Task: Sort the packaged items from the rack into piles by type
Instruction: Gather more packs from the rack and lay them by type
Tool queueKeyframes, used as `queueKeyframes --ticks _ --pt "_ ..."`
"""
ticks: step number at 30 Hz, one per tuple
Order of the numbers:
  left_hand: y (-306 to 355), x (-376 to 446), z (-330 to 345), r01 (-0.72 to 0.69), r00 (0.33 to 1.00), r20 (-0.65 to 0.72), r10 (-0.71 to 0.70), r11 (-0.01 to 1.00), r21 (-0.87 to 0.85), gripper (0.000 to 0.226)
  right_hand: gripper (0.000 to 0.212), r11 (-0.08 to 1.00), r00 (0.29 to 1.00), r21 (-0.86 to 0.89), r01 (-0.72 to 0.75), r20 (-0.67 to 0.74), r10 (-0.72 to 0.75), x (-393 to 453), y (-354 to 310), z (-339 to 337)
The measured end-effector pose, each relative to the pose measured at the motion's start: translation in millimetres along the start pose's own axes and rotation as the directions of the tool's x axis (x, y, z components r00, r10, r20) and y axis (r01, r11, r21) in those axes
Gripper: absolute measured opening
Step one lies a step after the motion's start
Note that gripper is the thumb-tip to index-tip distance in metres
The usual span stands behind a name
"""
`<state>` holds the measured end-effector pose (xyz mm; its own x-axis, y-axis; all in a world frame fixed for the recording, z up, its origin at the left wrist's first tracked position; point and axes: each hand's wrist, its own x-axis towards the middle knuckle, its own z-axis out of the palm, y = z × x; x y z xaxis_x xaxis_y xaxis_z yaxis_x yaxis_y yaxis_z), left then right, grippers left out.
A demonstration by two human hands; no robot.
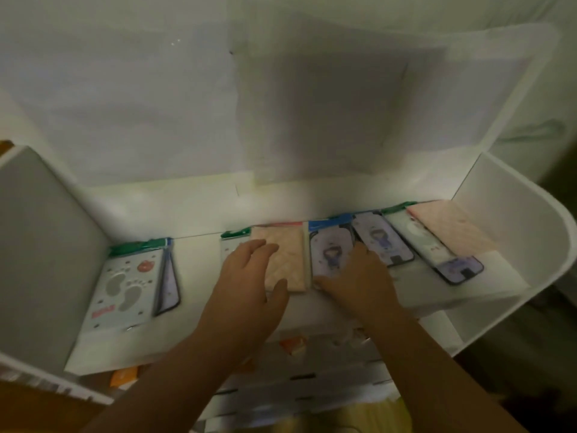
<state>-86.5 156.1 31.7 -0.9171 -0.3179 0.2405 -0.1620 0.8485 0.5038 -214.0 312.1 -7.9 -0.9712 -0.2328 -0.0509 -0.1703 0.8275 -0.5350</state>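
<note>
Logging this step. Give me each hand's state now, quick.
Left hand: open, fingers resting on the pink packet.
Right hand: open, fingers flat on the blue-topped packet.

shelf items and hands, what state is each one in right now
left hand: open, fingers spread flat on the pink packet
right hand: open, resting on the blue-topped figure pack
pink packet: lying flat mid-shelf, partly covered
blue-topped figure pack: flat, partly covered
footprint pack: flat at the left end, untouched
far-right pink packet: flat, lying over other packs
white shelf: holds packs still unsorted
</note>
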Motion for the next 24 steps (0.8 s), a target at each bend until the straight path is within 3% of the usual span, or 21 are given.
queueKeyframes --ticks 2,4,6,13,19,24 --pt "1.5 0.2 2.6 0.008 1.0 -0.006 -0.008 1.0 -0.001 0.057 0.066 0.977 0.999 0.214 -0.002 -0.039 0.01 2.4 5.7 -1.1" --pt "2.4 1.1 6.1 0.002 1.0 -0.007 -0.002 1.0 0.014 0.058 0.036 0.948 0.999 0.319 0.001 -0.051 0.016 1.0 9.8 -3.9" --pt "4.1 2.2 11.2 -0.013 1.0 -0.005 0.013 0.999 0.032 0.057 0.024 0.931 0.998 0.363 0.023 -0.057 -0.003 -0.9 16.3 -5.0" --pt "8.1 15.2 36.2 0.106 0.994 0.022 -0.108 0.989 0.105 0.063 0.014 0.795 0.995 0.598 0.1 -0.083 -0.063 -12.6 25.0 -21.0" --pt "-0.8 35.3 61.9 0.311 0.91 0.157 -0.383 0.883 0.35 0.094 0.01 0.653 0.992 0.749 0.114 -0.043 -0.123 -27.5 20.2 -44.0" --pt "-8.5 46.5 52.7 0.34 0.907 0.131 -0.401 0.879 0.334 0.113 0.007 0.595 0.988 0.794 0.128 -0.047 -0.15 -34.6 21.5 -51.8"
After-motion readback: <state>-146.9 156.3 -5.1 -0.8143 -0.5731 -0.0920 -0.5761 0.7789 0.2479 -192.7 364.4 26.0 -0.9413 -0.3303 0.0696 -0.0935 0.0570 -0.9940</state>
